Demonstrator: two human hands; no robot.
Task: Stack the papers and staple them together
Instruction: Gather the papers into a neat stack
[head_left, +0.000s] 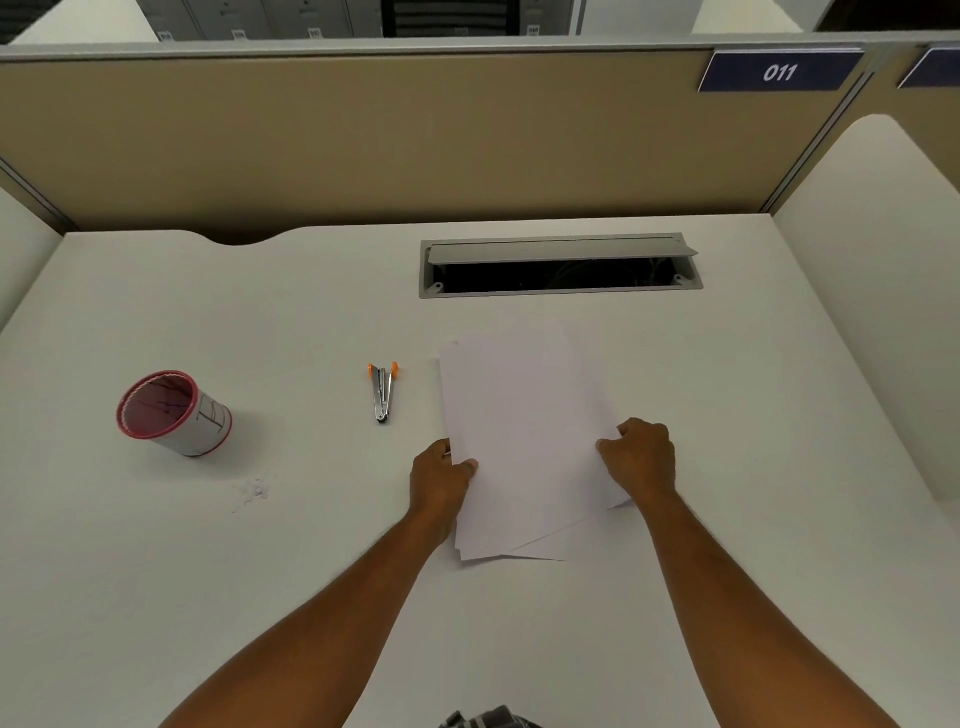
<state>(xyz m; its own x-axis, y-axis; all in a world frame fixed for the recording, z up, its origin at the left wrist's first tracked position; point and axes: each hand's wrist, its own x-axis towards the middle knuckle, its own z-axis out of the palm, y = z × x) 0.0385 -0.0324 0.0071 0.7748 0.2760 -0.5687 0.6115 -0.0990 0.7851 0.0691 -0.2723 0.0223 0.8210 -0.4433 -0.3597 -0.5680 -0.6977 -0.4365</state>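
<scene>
Thin white paper sheets (524, 441), light, limp, slippery, unevenly fanned, lying on the white surface (291, 545): left hand (440, 480) and right hand (641, 457) are pinching opposite side edges; small silver-and-orange stapler (383, 391) is lying just beyond the left hand.

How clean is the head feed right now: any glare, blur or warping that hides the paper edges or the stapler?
Head view: soft, even light with no glare on the desk; the papers show fanned lower edges clearly; the stapler is sharp; wide-angle bending curves the partition and desk edges; both hands, left hand and right hand, are unblurred.
</scene>
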